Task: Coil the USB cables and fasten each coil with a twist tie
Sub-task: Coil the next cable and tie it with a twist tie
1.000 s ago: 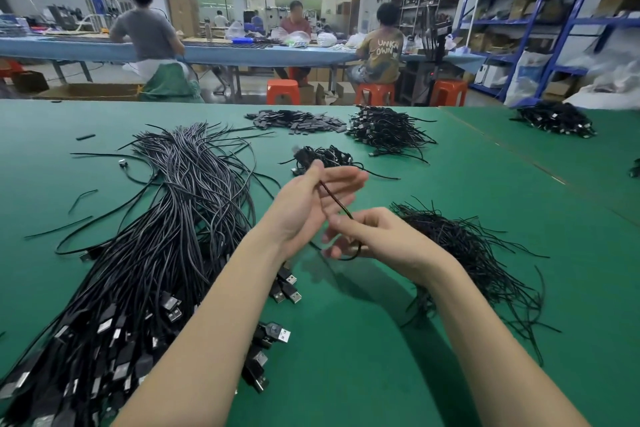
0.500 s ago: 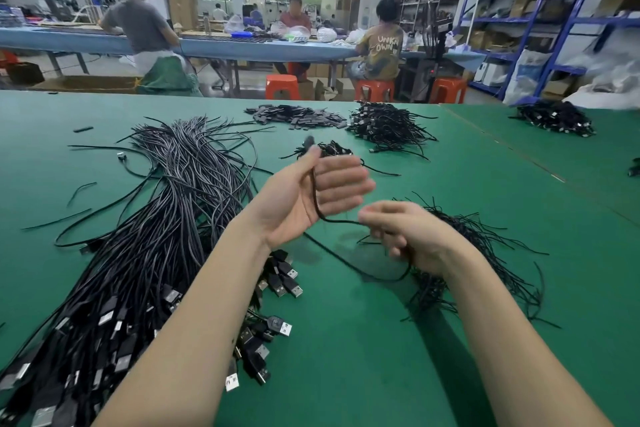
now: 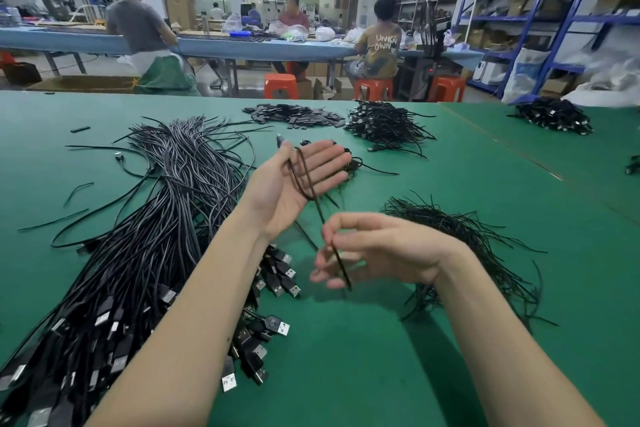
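Black cables lie in a big heap [image 3: 138, 236] on the left of the green table [image 3: 346, 357], plugs toward the person. Beside it the left hand [image 3: 298, 184] is raised palm up, fingers straight, with a thin cable [image 3: 304, 181] looped across the palm. That cable runs down into the right hand [image 3: 374, 250], which pinches it between thumb and forefinger. Right of it lies a pile of twist ties [image 3: 478, 246].

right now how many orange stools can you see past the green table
3, all on the floor beyond the green table: the left stool by the blue bench, the middle stool under a seated person, the right stool near the shelving. Others may be hidden.
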Tool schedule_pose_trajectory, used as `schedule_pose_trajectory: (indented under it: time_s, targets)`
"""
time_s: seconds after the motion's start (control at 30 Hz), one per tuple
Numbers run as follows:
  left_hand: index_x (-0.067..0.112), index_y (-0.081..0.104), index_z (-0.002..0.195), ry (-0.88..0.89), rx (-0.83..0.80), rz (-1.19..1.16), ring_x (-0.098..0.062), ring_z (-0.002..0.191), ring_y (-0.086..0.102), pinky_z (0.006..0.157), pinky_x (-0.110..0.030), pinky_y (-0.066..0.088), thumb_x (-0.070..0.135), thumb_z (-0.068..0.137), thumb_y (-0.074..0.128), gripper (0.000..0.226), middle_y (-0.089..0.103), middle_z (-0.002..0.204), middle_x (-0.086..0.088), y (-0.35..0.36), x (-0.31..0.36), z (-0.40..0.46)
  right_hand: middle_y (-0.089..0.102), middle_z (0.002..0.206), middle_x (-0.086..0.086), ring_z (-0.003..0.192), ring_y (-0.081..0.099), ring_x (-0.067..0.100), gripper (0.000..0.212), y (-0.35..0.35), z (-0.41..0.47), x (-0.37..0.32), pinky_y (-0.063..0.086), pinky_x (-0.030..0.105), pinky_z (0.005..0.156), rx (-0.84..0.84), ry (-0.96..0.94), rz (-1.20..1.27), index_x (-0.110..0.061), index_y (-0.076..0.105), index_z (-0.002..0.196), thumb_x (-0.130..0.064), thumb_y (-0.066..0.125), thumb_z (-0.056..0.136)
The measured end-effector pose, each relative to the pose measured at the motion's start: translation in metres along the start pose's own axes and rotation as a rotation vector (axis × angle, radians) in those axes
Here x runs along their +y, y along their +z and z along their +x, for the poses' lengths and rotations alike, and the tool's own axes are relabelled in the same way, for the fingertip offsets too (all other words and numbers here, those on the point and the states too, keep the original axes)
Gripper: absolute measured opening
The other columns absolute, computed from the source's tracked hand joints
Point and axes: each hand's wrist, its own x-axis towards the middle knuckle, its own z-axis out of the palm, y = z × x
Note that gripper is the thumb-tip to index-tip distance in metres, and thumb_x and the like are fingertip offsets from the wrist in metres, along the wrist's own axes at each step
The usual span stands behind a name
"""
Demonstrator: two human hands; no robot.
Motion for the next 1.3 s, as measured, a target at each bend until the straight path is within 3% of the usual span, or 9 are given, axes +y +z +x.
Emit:
schedule_pose_trajectory:
  time_s: [0.17,0.37,0.47,0.53,0.6,0.8,0.93,1.13,1.3]
  targets:
    - [0.002,0.078,0.100,-0.112,-0.177,0.029,-0.027,0.097,0.074,0.075,-0.034,0.061,0.036,0.107,0.026,0.063,0.075,0.104,-0.017,-0.004,0.008,-0.011,0.060,0.068,0.000,0.048,0.054,0.010,0.029,-0.012,0.011,0.014,0.027,0.015,0.035,0.460,0.037,-0.109,-0.021,0.045,0.083,-0.012,0.071,0.093]
    - [-0.003,0.072,0.105,-0.468,-0.369,0.603,-0.037,0.101,0.071,0.082,-0.038,0.060,0.041,0.107,0.026,0.064,0.071,0.108,-0.027,-0.001,0.000,-0.013,0.045,0.057,-0.008,0.042,0.039,0.007,0.033,-0.023,0.008,0.000,0.025,0.018,0.040,0.834,-0.137,-0.123,-0.020,0.049,0.086,0.001,0.074,0.081]
    - [-0.001,0.069,0.085,-0.345,-0.213,0.819,-0.027,0.087,0.075,0.084,-0.038,0.059,0.035,0.110,0.026,0.061,0.076,0.087,-0.016,0.006,-0.015,-0.008,0.047,0.065,-0.001,0.048,0.038,0.008,0.025,-0.011,0.013,-0.016,0.032,0.017,0.043,0.860,-0.309,-0.144,-0.020,0.052,0.086,0.000,0.067,0.086]
    - [0.009,0.067,0.071,-0.151,-0.027,0.682,-0.018,0.070,0.073,0.077,-0.036,0.061,0.032,0.110,0.027,0.060,0.073,0.071,-0.006,0.007,-0.019,-0.004,0.054,0.073,0.000,0.052,0.045,0.008,0.020,-0.001,0.016,-0.022,0.039,0.018,0.048,0.795,-0.355,-0.156,-0.019,0.054,0.086,-0.002,0.063,0.091]
    - [0.006,0.070,0.093,-0.053,0.044,0.427,-0.016,0.074,0.073,0.069,-0.030,0.061,0.032,0.110,0.023,0.056,0.075,0.083,-0.009,0.005,-0.015,0.000,0.061,0.079,0.002,0.058,0.053,0.009,0.020,0.005,0.015,-0.022,0.046,0.020,0.054,0.641,-0.347,-0.155,-0.017,0.056,0.086,0.001,0.056,0.095]
    - [-0.006,0.069,0.114,-0.007,-0.088,-0.150,-0.029,0.111,0.068,0.086,-0.034,0.059,0.031,0.109,0.024,0.059,0.069,0.120,-0.021,-0.001,0.004,-0.005,0.064,0.086,0.011,0.079,0.063,0.024,0.022,-0.001,0.006,0.007,0.056,0.044,0.091,0.279,-0.128,-0.194,-0.008,0.057,0.083,0.007,0.052,0.098]
    - [0.001,0.077,0.101,-0.049,-0.163,-0.173,-0.021,0.095,0.074,0.072,-0.026,0.060,0.029,0.104,0.034,0.051,0.076,0.102,-0.011,-0.006,0.016,-0.014,0.068,0.082,0.012,0.063,0.060,0.025,0.018,-0.012,0.009,0.020,0.057,0.034,0.066,0.375,-0.013,-0.221,-0.012,0.046,0.094,0.000,0.059,0.098]
    - [0.002,0.075,0.108,-0.453,-0.494,0.285,-0.027,0.095,0.074,0.076,-0.028,0.061,0.040,0.101,0.042,0.051,0.075,0.105,-0.016,-0.016,0.019,-0.021,0.059,0.049,-0.009,0.044,0.045,0.008,0.050,-0.023,0.018,0.022,0.039,0.022,0.051,0.884,0.065,-0.552,-0.017,0.064,0.090,-0.062,0.075,0.069]
    - [-0.006,0.065,0.111,-0.594,-0.170,0.776,-0.033,0.100,0.072,0.088,-0.039,0.060,0.039,0.109,0.026,0.060,0.070,0.114,-0.025,-0.015,-0.013,-0.009,0.054,0.061,-0.010,0.043,0.038,0.003,0.019,-0.020,0.024,0.015,0.031,0.016,0.045,1.012,-0.186,-0.419,-0.025,0.059,0.085,-0.032,0.077,0.084]
